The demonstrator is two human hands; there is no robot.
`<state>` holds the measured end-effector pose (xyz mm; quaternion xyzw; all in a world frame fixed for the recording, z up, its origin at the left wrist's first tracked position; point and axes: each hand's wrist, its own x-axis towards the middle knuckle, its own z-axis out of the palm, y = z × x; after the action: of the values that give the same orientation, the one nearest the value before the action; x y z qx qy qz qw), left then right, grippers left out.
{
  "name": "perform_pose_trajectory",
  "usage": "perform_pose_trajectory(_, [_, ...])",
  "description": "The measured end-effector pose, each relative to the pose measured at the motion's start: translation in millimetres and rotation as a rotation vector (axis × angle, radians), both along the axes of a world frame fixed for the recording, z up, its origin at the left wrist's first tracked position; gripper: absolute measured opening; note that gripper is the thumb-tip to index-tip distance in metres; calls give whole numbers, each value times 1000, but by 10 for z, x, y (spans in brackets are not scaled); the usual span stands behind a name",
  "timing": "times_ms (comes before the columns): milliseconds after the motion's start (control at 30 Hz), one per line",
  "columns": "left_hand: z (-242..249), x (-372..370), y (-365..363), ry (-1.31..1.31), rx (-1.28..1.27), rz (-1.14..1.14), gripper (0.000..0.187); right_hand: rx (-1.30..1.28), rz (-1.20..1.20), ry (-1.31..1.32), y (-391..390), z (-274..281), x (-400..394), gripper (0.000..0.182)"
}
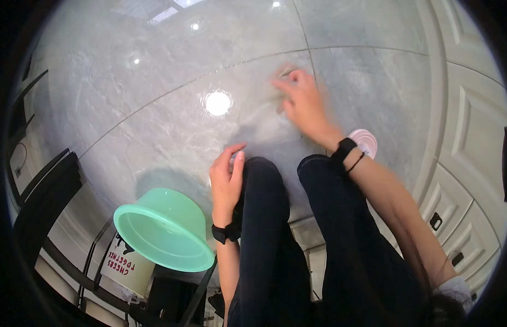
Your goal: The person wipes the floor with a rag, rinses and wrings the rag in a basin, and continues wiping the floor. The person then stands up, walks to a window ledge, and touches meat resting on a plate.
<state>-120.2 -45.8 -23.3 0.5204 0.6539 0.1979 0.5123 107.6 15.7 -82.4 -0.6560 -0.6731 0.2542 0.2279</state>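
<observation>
My right hand (305, 103) is stretched out low over the grey tiled floor (248, 92), near a grout line. Motion smears its fingers, and something thin and greyish shows at the fingertips, too blurred to make out. Beside my left knee hovers my left hand (227, 180), its fingers loosely curved and apart, holding nothing. Both wrists carry black bands. A round pink object (363, 143) lies on the floor just right of my right wrist.
To the left of my left forearm is a tilted mint-green basin (166, 229). Below it stands a white container with red lettering (123, 267). Black chair parts (49, 191) line the left edge; white panelled cabinets (477, 131) run down the right.
</observation>
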Motion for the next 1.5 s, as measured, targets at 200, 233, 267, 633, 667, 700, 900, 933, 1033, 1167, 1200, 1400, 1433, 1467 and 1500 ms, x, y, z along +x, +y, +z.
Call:
perform_pose_trajectory(200, [-38,-9,-39,-38,-17,-7,24,67,568,68,-477,-50,-405,19])
perform_pose_trajectory(233, [-37,-4,-43,-49,-14,9,25,76,623,86,-530,-28,-359,16])
perform_pose_trajectory(267, [-35,-3,-50,-59,-12,27,25,83,680,105,-560,-8,-301,15])
perform_pose_trajectory(633, [-14,-13,-48,-123,-174,-280,26,-85,389,84,-504,303,302,15])
perform_pose_trajectory(667, [-8,-31,-46,-90,-185,-296,26,-61,290,66,-465,274,329,16])
perform_pose_trajectory(700, [10,-51,-39,-68,-183,-297,25,-36,191,47,-433,252,351,16])
perform_pose_trajectory(900, [-11,-235,-36,-30,-221,-188,26,78,453,-129,-531,72,10,24])
perform_pose_trajectory(933, [-3,-277,-58,-22,-245,-161,26,82,571,-107,-667,61,-24,25])
perform_pose_trajectory(1033, [-32,-327,-32,-27,-273,-100,23,85,892,-128,-874,53,67,32])
perform_pose_trajectory(1167, [-39,-359,-79,-43,-275,-81,23,47,875,-274,-786,101,122,44])
perform_pose_trajectory(1200, [-34,-359,-90,-44,-275,-79,23,48,784,-300,-738,115,103,45])
perform_pose_trajectory(1400, [25,-330,-97,-39,-268,-76,23,71,877,-279,-948,156,56,48])
perform_pose_trajectory(1433, [16,-332,-97,-45,-263,-69,23,65,927,-289,-951,152,75,48])
perform_pose_trajectory(1467, [17,-329,-91,-50,-260,-61,23,46,822,-277,-896,155,73,48])
perform_pose_trajectory(1500, [25,-333,-99,-54,-259,-53,24,25,717,-262,-825,144,75,48])
